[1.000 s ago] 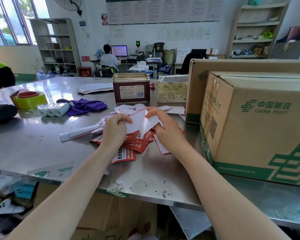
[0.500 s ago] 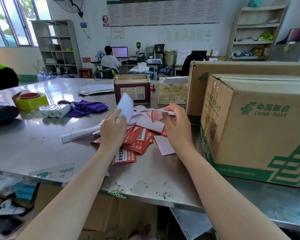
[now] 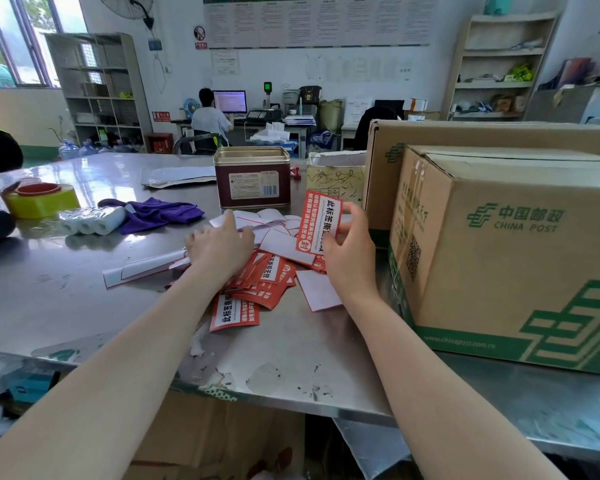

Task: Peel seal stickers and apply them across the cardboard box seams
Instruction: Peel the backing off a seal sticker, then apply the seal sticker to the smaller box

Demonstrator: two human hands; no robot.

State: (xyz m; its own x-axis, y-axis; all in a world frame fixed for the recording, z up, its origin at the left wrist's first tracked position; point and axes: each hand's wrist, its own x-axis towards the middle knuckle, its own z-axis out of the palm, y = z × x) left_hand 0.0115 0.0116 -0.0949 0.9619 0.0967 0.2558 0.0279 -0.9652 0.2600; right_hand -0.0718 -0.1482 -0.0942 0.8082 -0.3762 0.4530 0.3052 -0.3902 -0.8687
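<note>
From the head camera, the right hand pinches 1 red seal sticker between thumb and fingers, holding it upright above the steel table, its printed face toward the camera. The sticker sits just left of the 2 China Post cardboard boxes: the near box at the table's right edge and a taller box directly behind it. The left hand rests flat, fingers spread loosely, on the heap of white backing papers, gripping nothing. Below and between the hands lies a pile of red stickers, overlapping one another. Behind the heap stands a dark red tin. Farther left are a purple cloth, a pack of 3 white rolls touching it, and a yellow tape roll.
</note>
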